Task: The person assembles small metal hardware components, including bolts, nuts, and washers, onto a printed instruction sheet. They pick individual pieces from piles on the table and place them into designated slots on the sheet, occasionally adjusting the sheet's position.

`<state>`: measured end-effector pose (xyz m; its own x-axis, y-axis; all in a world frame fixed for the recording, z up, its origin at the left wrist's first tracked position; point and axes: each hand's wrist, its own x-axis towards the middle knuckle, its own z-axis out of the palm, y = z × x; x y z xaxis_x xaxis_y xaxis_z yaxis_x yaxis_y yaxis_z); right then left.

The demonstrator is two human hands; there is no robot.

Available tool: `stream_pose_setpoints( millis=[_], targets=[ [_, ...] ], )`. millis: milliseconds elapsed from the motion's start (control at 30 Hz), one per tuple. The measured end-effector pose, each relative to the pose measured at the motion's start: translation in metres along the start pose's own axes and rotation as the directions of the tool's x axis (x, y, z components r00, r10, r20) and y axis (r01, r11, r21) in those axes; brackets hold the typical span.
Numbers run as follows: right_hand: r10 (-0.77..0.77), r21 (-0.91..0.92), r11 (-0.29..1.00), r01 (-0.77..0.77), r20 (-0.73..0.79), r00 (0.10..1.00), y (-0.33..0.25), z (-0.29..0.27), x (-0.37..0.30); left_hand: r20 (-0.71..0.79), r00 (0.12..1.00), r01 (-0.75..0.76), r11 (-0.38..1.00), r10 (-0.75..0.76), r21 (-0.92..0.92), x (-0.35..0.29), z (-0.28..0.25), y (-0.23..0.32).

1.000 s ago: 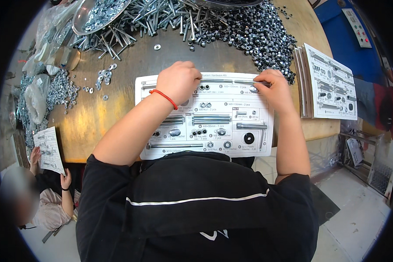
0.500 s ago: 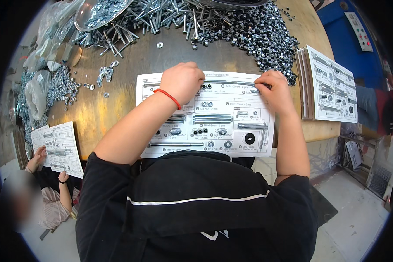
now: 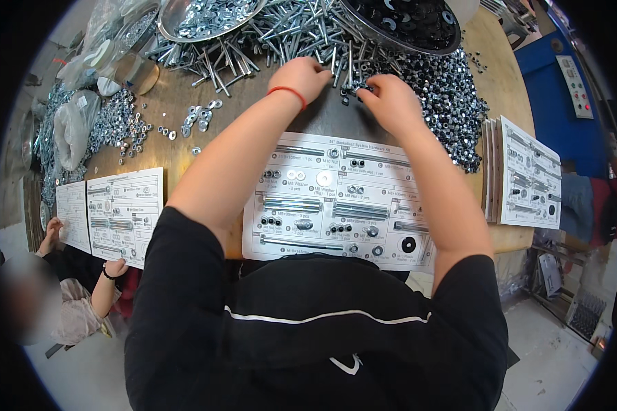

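A white printed hardware card [image 3: 308, 140] lies at the table edge in front of me, with bolts, nuts and washers set out in its outlined boxes. A black washer [image 3: 408, 244] shows near its lower right. Beyond the card, my left hand [image 3: 300, 79], with a red cord on the wrist, reaches to the near edge of a heap of bolts [image 3: 288, 31]. Its fingers are curled, and what they hold is hidden. Close to its right, my right hand [image 3: 393, 103] pinches at dark nuts [image 3: 365, 88] at the edge of the nut pile [image 3: 452, 103].
Steel bowls of silver washers [image 3: 212, 15] and black washers [image 3: 404, 24] stand at the back. Loose nuts [image 3: 120, 130] and plastic bags [image 3: 75, 130] lie left. Stacked cards [image 3: 521, 171] stand right. At lower left, another person's hand [image 3: 115, 268] holds a card [image 3: 159, 205].
Both my hands have left the card's top and moved forward to the bolts and nuts. My view has shifted, and more of the black washer bowl shows.
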<state>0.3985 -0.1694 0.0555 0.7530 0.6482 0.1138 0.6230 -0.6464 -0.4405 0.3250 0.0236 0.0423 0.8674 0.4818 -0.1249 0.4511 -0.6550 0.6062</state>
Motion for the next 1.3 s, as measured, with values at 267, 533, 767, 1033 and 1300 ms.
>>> stream_pose_setpoints(
  millis=[267,533,767,1033,1300],
  targets=[
    [0.189,0.001,0.982,-0.189,-0.007,0.982,-0.010,0.013,0.030,0.031,0.998,0.061,0.998,-0.061,-0.010,0.044,0.024,0.000],
    [-0.034,0.192,0.981,0.018,0.077,0.996,0.053,-0.075,-0.115,0.029,0.940,-0.335,0.937,0.340,-0.103,-0.109,-0.026,-0.006],
    [0.014,0.154,0.988,-0.028,0.094,0.996,0.091,-0.083,-0.199,0.221,0.846,-0.524,0.833,0.485,0.179,-0.164,0.018,0.019],
    [-0.028,0.187,0.982,0.037,-0.051,0.998,0.092,-0.073,-0.204,0.210,0.862,-0.502,0.834,0.461,0.229,-0.162,0.034,0.025],
    [-0.042,0.164,0.985,0.051,-0.057,0.998,0.094,-0.067,-0.201,0.189,0.871,-0.489,0.834,0.453,0.254,-0.170,0.038,0.027]
  ],
)
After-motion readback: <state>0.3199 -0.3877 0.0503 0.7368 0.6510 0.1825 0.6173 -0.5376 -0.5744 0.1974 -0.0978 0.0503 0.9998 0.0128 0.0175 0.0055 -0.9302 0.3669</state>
